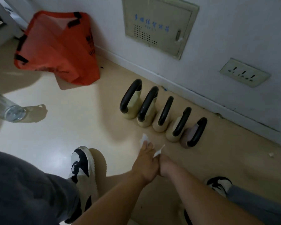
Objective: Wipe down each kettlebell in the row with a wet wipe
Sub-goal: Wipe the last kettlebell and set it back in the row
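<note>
Several kettlebells stand in a row on the floor along the wall, each with a black handle. Most have cream bodies, such as the leftmost kettlebell (131, 101); the rightmost kettlebell (193, 135) is pinkish. My left hand (145, 161) and my right hand (165, 165) are pressed together just in front of the row, a short way from the two right-hand bells. Both hold a white wet wipe (144, 139), which sticks out past the left fingers and as a second flap between the hands. Neither hand touches a kettlebell.
An orange bag (58, 49) leans on the wall at the back left. A clear water bottle (8, 109) lies at the left edge. My shoes (81, 166) stand near the hands. A wall panel (159, 25) and socket (244, 73) sit above the row.
</note>
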`<state>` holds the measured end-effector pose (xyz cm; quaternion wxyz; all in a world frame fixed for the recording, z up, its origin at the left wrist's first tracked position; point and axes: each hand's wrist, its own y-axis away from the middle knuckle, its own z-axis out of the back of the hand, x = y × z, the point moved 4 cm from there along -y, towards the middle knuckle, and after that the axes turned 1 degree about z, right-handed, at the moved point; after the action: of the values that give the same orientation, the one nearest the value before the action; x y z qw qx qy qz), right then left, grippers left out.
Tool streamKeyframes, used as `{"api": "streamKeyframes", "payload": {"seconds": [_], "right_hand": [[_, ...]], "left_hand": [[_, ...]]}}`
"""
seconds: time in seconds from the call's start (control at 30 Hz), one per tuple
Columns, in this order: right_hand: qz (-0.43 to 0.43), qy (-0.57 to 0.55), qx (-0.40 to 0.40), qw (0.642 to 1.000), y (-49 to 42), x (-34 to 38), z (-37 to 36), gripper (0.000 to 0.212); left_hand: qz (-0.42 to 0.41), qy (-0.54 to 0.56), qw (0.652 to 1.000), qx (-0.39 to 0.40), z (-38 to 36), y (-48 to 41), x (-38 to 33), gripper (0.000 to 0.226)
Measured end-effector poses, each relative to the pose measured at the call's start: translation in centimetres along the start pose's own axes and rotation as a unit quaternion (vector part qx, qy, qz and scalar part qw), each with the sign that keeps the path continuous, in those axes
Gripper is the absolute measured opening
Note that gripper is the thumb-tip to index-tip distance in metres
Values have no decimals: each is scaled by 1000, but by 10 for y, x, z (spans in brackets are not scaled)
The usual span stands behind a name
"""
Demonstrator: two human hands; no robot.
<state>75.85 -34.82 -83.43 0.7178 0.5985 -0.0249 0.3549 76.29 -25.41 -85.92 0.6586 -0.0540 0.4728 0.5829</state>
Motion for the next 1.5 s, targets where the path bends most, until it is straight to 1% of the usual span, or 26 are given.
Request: {"api": "streamKeyframes", "payload": {"seconds": [0.07, 0.1, 0.17, 0.23, 0.33, 0.4, 0.43, 0.47, 0.53, 0.57, 0.6, 0.67, 0.73, 0.8, 0.9, 1.0, 1.07, 1.1, 1.17, 1.23, 1.27, 1.3, 1.37, 1.4, 1.47, 1.5], "right_hand": [[38, 79, -40, 995, 14, 5, 19, 43], [53, 143, -43, 987, 21, 8, 27, 41], [65, 170, -83, 980, 29, 9, 40, 21], [71, 127, -122, 982, 28, 6, 46, 20], [83, 55, -131, 986, 37, 9, 36, 20], [76, 19, -132, 988, 37, 11, 23, 31], [58, -5, -131, 990, 38, 11, 13, 39], [43, -33, -131, 990, 38, 9, 6, 41], [23, -112, -131, 985, 34, 4, -2, 32], [12, -141, -133, 981, 30, -1, -3, 27], [4, -166, -124, 978, 27, -5, -3, 21], [-7, -176, -90, 980, 16, -12, 0, 20], [-9, -147, -25, 989, 9, -12, -2, 20], [-8, -88, 1, 996, 1, -12, -5, 21], [12, -38, 1, 999, -10, -11, -9, 20], [27, -16, 2, 999, -13, -11, -13, 21], [36, -6, 2, 999, -13, -12, -11, 25], [37, -14, 2, 999, -11, -11, -9, 22], [32, -42, 1, 999, -11, -11, -6, 19], [28, -35, 1, 999, -18, -15, -4, 19], [28, -10, 4, 1000, -20, -17, -4, 15], [31, -1, 5, 1000, -19, -16, -5, 13], [17, -36, 17, 999, -19, -19, -10, 25], [6, -48, 19, 999, -20, -23, -11, 27], [30, -13, 19, 999, -21, -22, -9, 17], [50, 22, 10, 998, -21, -21, -7, 18]], "left_hand": [[-7, -18, 1000, 11, -1, 5, -2, 52], [-13, -23, 1000, 17, 0, 6, -2, 51], [-23, -23, 999, 21, 1, 10, 0, 51], [-21, -24, 999, 5, -1, 17, 5, 55], [-1, 33, 998, -56, -6, 31, -2, 62], [34, 83, 993, -72, -10, 32, -3, 58], [39, 101, 991, -76, -11, 30, -4, 56], [58, 127, 987, -77, -13, 29, -3, 56], [47, 101, 992, -55, -7, 29, -7, 56], [56, 134, 988, -46, -7, 27, -7, 57], [56, 114, 990, -68, -6, 24, -4, 59], [73, 122, 989, -37, 1, 17, -6, 62], [76, 99, 992, -32, 11, 2, -6, 61], [73, 64, 995, -11, 25, -16, -9, 54], [102, 74, 992, 10, 38, -41, -5, 39], [80, 54, 995, 10, 34, -41, 1, 32], [68, 21, 997, -14, 25, -27, -2, 44], [58, 13, 998, -36, 19, -18, -6, 52], [66, 15, 997, -44, 8, -8, -11, 61], [55, -12, 998, -34, 10, -21, -10, 58], [71, -6, 997, -30, 15, -34, -7, 50], [115, 24, 993, -22, 23, -48, 0, 41], [182, 42, 982, 11, 36, -73, 8, 36], [188, 43, 981, 30, 38, -76, 8, 37], [181, 61, 981, -13, 31, -66, 4, 34], [167, 101, 979, -55, 24, -49, -4, 32]]}}
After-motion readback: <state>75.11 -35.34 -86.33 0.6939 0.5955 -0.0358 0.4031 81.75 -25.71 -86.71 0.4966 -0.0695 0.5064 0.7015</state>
